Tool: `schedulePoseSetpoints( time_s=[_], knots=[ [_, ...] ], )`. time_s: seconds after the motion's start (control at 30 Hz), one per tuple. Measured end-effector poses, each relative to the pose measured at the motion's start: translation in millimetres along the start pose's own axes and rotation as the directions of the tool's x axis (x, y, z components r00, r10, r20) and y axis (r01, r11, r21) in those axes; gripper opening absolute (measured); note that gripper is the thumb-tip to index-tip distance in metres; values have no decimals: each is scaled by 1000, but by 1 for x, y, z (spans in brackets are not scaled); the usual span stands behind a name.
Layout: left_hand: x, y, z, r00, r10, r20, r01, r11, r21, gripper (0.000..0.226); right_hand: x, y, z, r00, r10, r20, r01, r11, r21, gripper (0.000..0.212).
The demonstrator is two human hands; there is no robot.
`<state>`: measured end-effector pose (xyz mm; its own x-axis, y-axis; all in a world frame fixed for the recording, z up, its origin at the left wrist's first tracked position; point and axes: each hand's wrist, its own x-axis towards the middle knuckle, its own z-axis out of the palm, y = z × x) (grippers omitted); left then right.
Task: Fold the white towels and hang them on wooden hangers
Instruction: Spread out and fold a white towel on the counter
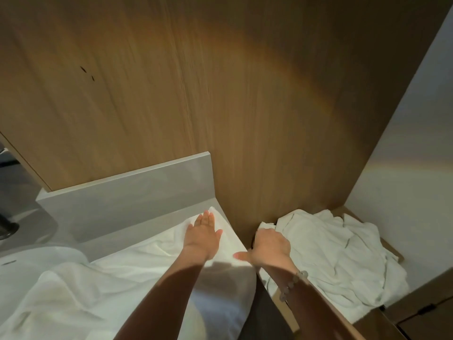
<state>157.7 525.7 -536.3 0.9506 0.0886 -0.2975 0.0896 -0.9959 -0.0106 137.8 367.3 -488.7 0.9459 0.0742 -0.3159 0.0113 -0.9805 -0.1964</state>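
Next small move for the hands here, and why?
Probably sweep the left hand outward to flatten the towel on the counter: it lies spread but wrinkled, palm flat near its far corner. The right hand grips the crumpled pile.

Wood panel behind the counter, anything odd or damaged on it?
Yes: the wood panel has two small dark marks at upper left, like chips or stains; which, I cannot tell. Otherwise its grain looks even.
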Motion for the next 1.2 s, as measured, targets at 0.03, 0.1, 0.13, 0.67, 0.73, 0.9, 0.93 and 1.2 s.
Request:
schedulePoseSetpoints(
  time_s=[0.03,0.1,0.13,0.67,0.73,0.9,0.93,1.2],
  knots=[
    [1,0,0,1000,-2,-7,2,1000,-2,60,2,-5,-2,993,-55,-109,55,998,2,44],
    [2,0,0,1000,6,-23,-6,1000,8,59,12,-22,2,931,-251,-265,269,963,33,34],
    [2,-1,0,999,27,-30,-27,999,17,59,17,-35,6,890,-367,-271,395,917,52,42],
    [-62,-155,-6,955,-294,-29,272,914,-300,23,45,-117,53,924,-382,-28,383,921,68,55],
    [-64,-165,-4,952,-300,52,296,871,-391,25,47,-113,68,909,-414,-35,416,908,60,56],
    [-75,-184,-27,898,-164,408,394,712,-581,43,51,-105,83,895,-430,-117,436,899,34,86],
    [-76,-187,-30,875,-159,458,437,665,-605,45,52,-105,84,895,-429,-125,436,899,33,94],
    [-77,-173,-36,790,6,613,372,790,-487,16,53,-107,94,875,-460,-150,474,877,78,85]
  ],
)
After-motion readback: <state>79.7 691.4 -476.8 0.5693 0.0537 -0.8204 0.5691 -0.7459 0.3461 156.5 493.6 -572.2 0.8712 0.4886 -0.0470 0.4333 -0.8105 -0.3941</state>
